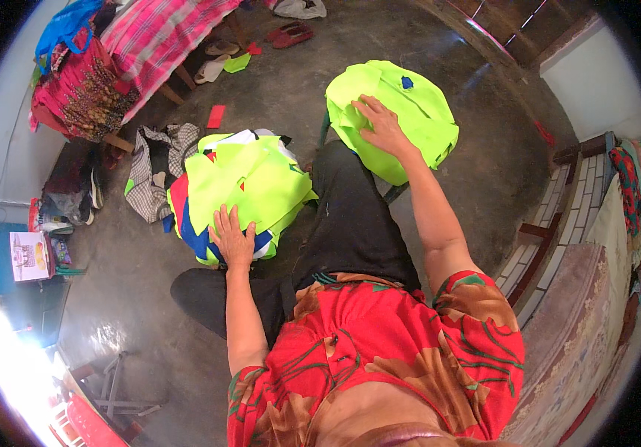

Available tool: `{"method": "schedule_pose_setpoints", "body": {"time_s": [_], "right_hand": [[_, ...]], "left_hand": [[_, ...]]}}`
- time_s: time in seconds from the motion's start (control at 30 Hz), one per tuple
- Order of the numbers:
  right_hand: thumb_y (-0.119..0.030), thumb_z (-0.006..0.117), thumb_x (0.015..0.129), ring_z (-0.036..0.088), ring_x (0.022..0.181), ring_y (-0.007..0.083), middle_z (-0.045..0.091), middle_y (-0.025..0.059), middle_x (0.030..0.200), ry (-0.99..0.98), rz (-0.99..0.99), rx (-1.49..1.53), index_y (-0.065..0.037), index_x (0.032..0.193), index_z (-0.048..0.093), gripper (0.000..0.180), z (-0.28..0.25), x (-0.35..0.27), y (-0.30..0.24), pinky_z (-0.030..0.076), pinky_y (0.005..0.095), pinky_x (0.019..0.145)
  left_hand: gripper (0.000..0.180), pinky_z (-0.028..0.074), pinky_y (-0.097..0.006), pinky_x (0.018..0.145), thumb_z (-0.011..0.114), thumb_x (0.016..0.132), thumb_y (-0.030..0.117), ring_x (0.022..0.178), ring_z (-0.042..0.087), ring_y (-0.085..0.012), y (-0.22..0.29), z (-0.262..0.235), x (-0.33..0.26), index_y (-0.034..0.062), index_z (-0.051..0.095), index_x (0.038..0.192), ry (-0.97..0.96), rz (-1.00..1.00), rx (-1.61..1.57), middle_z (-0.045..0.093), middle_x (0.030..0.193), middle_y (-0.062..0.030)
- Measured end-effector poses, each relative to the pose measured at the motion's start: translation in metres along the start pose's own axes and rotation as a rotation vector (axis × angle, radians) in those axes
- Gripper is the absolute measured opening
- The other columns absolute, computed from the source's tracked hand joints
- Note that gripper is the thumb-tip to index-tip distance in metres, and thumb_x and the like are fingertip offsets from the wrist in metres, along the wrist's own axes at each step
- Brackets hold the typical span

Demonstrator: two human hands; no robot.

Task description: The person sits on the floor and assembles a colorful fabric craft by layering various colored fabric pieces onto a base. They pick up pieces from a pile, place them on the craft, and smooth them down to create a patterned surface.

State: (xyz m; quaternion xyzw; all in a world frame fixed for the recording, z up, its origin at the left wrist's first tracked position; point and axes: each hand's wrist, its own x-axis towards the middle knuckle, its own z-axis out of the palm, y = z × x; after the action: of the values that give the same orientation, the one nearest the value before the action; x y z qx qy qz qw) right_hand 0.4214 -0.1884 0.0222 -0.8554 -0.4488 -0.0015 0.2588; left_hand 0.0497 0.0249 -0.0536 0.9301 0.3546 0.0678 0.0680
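My left hand [232,237] lies with fingers spread on the near side of a heaped pile of neon yellow-green cloth pieces [242,179]. Red, blue and white cloth shows at that pile's edges. Farther off to the right, my right hand [381,128] rests, fingers apart, on a second neon yellow-green cloth heap [417,130]. A small dark blue scrap [408,83] sits on top of this heap. Whatever holds it up is mostly hidden, though a dark green leg shows beneath. Neither hand grips anything that I can see.
Left of the near pile, a checked cloth [149,197] lies on the concrete floor, with a red scrap [216,116] beyond it. A pink plaid cloth [160,48] drapes a wooden bed at the far left. Shoes [291,34] lie near it. At right stands a bed [559,313].
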Motion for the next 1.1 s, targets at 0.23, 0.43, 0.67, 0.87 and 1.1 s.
{"method": "schedule_pose_setpoints", "body": {"time_s": [0.23, 0.43, 0.67, 0.87, 1.1], "right_hand": [[-0.023, 0.066, 0.081, 0.041, 0.129, 0.028, 0.05, 0.0078, 0.133, 0.176, 0.076, -0.049, -0.024, 0.12, 0.061, 0.039, 0.019, 0.003, -0.001, 0.031, 0.0481, 0.1], [-0.02, 0.06, 0.086, 0.062, 0.102, 0.0257, 0.066, 0.0131, 0.105, 0.487, 0.001, 0.121, -0.003, 0.109, 0.064, 0.028, 0.032, 0.009, 0.018, 0.046, 0.0324, 0.083], [-0.026, 0.054, 0.094, 0.041, 0.069, 0.0088, 0.049, -0.0008, 0.072, 0.39, 0.362, 0.809, 0.002, 0.089, 0.058, 0.029, 0.023, 0.004, 0.02, 0.037, 0.0248, 0.062], [-0.025, 0.057, 0.093, 0.05, 0.073, 0.0076, 0.06, 0.0014, 0.076, 0.549, 0.251, 0.749, 0.003, 0.099, 0.063, 0.029, 0.001, 0.008, -0.056, 0.043, 0.0235, 0.068], [-0.022, 0.057, 0.094, 0.043, 0.071, 0.0017, 0.051, -0.0084, 0.077, 0.0, 0.162, 1.202, -0.002, 0.093, 0.062, 0.021, 0.069, -0.015, -0.14, 0.039, 0.02, 0.063]], "left_hand": [[0.062, 0.013, -0.054, 0.111, 0.058, 0.086, 0.038, 0.14, 0.019, -0.0285, 0.0, -0.004, 0.001, 0.0135, 0.037, 0.139, -0.01, -0.007, -0.012, 0.027, 0.149, -0.0097], [0.061, 0.012, -0.054, 0.111, 0.059, 0.086, 0.038, 0.14, 0.018, -0.028, 0.002, -0.005, -0.001, 0.0137, 0.038, 0.138, 0.006, -0.013, -0.048, 0.026, 0.149, -0.0092], [0.062, 0.012, -0.054, 0.111, 0.059, 0.086, 0.038, 0.14, 0.019, -0.0283, 0.002, -0.005, -0.001, 0.0132, 0.038, 0.138, 0.021, -0.007, -0.061, 0.027, 0.149, -0.0092], [0.061, 0.011, -0.053, 0.112, 0.058, 0.086, 0.039, 0.14, 0.018, -0.0282, -0.001, -0.003, -0.001, 0.0133, 0.038, 0.138, 0.016, -0.018, -0.047, 0.026, 0.149, -0.0096], [0.061, 0.01, -0.053, 0.112, 0.058, 0.086, 0.038, 0.14, 0.018, -0.0282, -0.001, -0.005, -0.001, 0.0137, 0.038, 0.138, -0.016, -0.043, -0.072, 0.025, 0.15, -0.0096]]}}
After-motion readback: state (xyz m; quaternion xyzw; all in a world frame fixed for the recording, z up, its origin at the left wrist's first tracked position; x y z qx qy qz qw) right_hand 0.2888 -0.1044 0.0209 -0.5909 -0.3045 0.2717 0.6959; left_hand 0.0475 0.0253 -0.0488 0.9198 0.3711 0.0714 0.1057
